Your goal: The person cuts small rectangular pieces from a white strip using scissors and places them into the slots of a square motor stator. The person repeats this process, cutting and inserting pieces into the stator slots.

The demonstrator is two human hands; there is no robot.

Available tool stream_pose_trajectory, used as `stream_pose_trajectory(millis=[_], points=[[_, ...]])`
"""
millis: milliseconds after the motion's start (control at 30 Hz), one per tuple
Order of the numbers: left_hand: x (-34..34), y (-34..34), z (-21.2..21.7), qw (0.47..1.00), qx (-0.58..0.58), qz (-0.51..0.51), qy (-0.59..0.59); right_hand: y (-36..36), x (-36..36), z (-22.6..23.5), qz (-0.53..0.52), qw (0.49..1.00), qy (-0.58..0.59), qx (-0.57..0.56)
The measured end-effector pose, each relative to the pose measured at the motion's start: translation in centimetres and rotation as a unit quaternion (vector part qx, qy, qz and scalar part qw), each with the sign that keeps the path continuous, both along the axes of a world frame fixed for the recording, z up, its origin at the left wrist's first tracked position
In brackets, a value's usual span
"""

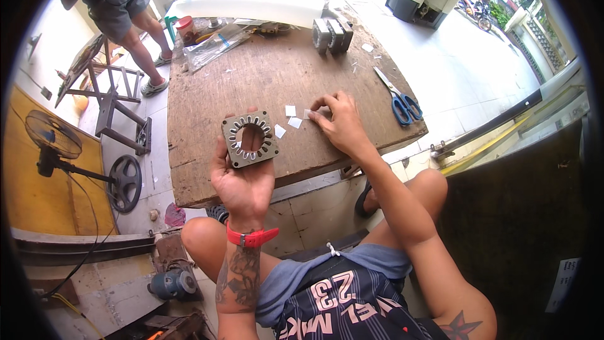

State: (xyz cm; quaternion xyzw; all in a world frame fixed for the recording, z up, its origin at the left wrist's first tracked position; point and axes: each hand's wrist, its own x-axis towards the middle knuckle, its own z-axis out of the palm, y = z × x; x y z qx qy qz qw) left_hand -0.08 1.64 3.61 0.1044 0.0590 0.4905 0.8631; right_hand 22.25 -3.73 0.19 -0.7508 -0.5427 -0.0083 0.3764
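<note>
Gripped upright in the left hand (242, 179) above the worktop (207, 94) edge, the square stator core (250, 139) shows empty slots; right hand (340, 123) fingertips pinch one white paper slip (308, 114); three slips (290, 118) lie loose nearby, seemingly none inserted.

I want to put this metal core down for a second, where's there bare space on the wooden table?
The widest bare patch is mid-table, between the plastic bags, the metal blocks and the scissors. The near left corner under the stator core in the left hand is bare too. It is crowded around the paper slips by the right hand and along the far edge.
</note>
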Motion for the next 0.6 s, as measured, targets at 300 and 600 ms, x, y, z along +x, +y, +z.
stream_pose_trajectory(millis=[300, 600], points=[[0.5, -0.5, -0.2, 1.0, 0.029, 0.008, 0.01, -2.2, -5.3, 3.4, 0.199, 0.945, 0.216, 0.144], [0.7, -1.5, 0.1, 0.993, 0.096, 0.021, 0.065, -2.1, -5.9, 4.4, 0.189, 0.962, -0.044, 0.194]])
